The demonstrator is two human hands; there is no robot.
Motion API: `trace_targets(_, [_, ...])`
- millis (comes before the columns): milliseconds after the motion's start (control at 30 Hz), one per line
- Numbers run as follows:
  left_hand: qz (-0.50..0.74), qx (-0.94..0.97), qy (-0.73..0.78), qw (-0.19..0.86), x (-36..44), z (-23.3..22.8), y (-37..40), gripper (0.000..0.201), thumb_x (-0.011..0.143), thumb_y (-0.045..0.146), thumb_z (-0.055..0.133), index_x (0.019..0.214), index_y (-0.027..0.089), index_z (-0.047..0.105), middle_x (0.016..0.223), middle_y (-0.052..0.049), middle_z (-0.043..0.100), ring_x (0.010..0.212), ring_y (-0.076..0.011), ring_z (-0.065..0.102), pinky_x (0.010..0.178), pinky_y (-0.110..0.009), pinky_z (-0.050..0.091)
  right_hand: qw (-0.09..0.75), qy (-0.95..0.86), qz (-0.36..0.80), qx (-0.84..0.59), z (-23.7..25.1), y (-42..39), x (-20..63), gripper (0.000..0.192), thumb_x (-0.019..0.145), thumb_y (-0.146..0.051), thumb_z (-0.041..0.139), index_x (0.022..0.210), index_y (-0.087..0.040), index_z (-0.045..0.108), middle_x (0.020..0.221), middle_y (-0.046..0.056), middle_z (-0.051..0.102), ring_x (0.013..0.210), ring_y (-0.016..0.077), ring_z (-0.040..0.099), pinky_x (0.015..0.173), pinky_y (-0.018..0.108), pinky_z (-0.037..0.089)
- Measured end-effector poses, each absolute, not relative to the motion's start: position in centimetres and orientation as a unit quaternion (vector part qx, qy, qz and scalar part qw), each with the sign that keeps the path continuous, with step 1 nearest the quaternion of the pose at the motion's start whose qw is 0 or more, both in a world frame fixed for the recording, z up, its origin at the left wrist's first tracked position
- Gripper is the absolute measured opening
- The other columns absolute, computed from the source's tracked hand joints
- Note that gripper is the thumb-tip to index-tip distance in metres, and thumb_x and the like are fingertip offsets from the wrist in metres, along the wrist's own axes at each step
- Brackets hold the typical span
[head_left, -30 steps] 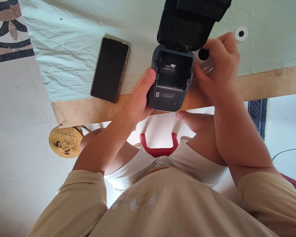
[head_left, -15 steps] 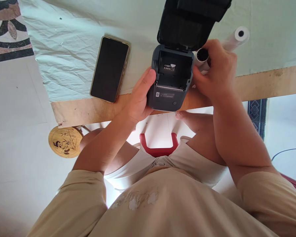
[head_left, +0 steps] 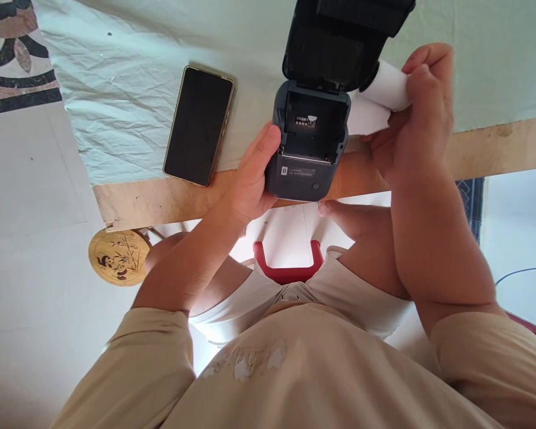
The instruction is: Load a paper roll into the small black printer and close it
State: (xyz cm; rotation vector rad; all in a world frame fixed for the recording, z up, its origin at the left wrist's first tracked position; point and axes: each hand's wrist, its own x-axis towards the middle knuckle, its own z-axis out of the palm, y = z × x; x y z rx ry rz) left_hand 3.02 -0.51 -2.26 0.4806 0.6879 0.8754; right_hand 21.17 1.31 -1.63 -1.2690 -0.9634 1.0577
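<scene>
My left hand (head_left: 256,173) is wrapped round the left side of a dark grey portable label printer (head_left: 310,173), whose black lid (head_left: 333,44) stands swung up at the far end. The printer's paper bay (head_left: 315,122) holds no roll; a small printed label shows on its floor. Just right of the printer, my right hand (head_left: 422,113) grips a white paper roll (head_left: 388,86) by its right end. A loose white paper flap (head_left: 368,116) hangs below the roll, near the fingers. Part of the roll's left end is hidden behind the lid.
A smartphone (head_left: 199,125) with a dark screen lies left of the printer on a pale green cloth (head_left: 129,89). The table's bare wooden edge (head_left: 161,199) runs nearest me. A round wooden stool (head_left: 118,256) stands at the lower left, beside my knee.
My right hand has shifted right and turned, bringing the white paper roll's side and loose flap into view. The second roll behind it no longer shows. The printer has barely moved.
</scene>
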Motion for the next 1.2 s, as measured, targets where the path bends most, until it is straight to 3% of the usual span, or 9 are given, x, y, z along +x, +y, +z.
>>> trace_targets(133, [0.416,0.222,0.319,0.822,3.1,-2.2,-0.5,0.027,0.079,0.044,0.046,0.089,0.02,0.055,0.08,0.001,0.056,0.068,-0.0091,0.056,0.062,-0.023,0.044,0.597,-0.379,0.464,-0.533,-2.1,1.5,21.3,0.018,0.061,-0.016,0.04,0.075,-0.025,0.031,0.066,-0.003,0.023,0.051,0.0083,0.029,0.04,0.02,0.027])
trace_targets(233, [0.406,0.225,0.326,0.823,3.1,-2.3,-0.4,0.03,0.081,0.044,0.042,0.091,0.02,0.056,0.079,0.001,0.057,0.069,-0.0101,0.058,0.062,-0.023,0.045,0.582,-0.364,0.496,-0.532,-2.2,1.4,21.5,0.025,0.056,-0.017,0.04,0.079,-0.026,0.034,0.066,-0.003,0.035,0.054,0.0089,0.039,0.042,0.021,0.029])
trace_targets(433, [0.383,0.243,0.343,0.823,3.0,-1.9,-0.2,0.039,0.082,0.047,0.035,0.095,0.018,0.057,0.084,-0.003,0.061,0.085,-0.0164,0.061,0.073,-0.03,0.05,0.567,-0.316,0.55,-0.525,-1.5,1.0,21.7,0.028,0.05,-0.011,0.045,0.075,-0.023,0.037,0.064,-0.005,0.047,0.047,0.0056,0.043,0.042,0.017,0.029])
trace_targets(667, [0.374,0.273,0.387,0.798,3.3,-1.5,-0.2,0.041,0.084,0.048,0.028,0.096,0.019,0.055,0.091,-0.003,0.063,0.092,-0.0171,0.061,0.077,-0.03,0.051,0.597,-0.282,0.563,-0.497,-1.0,1.1,21.8,0.017,0.054,-0.015,0.048,0.068,-0.022,0.041,0.071,-0.002,0.054,0.055,0.0097,0.053,0.049,0.022,0.037])
trace_targets(867, [0.392,0.264,0.349,0.809,3.4,-1.9,-0.3,0.042,0.084,0.048,0.03,0.097,0.018,0.055,0.095,-0.004,0.062,0.093,-0.0184,0.061,0.078,-0.032,0.051,0.562,-0.311,0.598,-0.48,-0.7,0.8,21.4,0.034,0.045,-0.02,0.042,0.077,-0.025,0.051,0.065,-0.003,0.045,0.042,0.0072,0.038,0.039,0.024,0.021])
trace_targets(1000, [0.399,0.259,0.341,0.811,3.3,-1.9,-0.2,0.039,0.083,0.048,0.034,0.094,0.018,0.056,0.093,-0.005,0.062,0.089,-0.0185,0.062,0.074,-0.031,0.051,0.532,-0.356,0.602,-0.477,-1.5,1.0,21.5,0.041,0.049,-0.023,0.044,0.088,-0.026,0.054,0.076,-0.001,0.046,0.049,0.0071,0.037,0.043,0.025,0.022])
trace_targets(1200, [0.385,0.253,0.366,0.808,3.4,-1.9,-0.2,0.04,0.082,0.049,0.033,0.095,0.019,0.057,0.093,-0.005,0.062,0.085,-0.017,0.062,0.074,-0.031,0.052,0.549,-0.354,0.6,-0.462,-1.9,1.1,21.5,0.035,0.05,-0.018,0.041,0.083,-0.025,0.051,0.072,-0.001,0.044,0.049,0.0079,0.035,0.041,0.024,0.019])
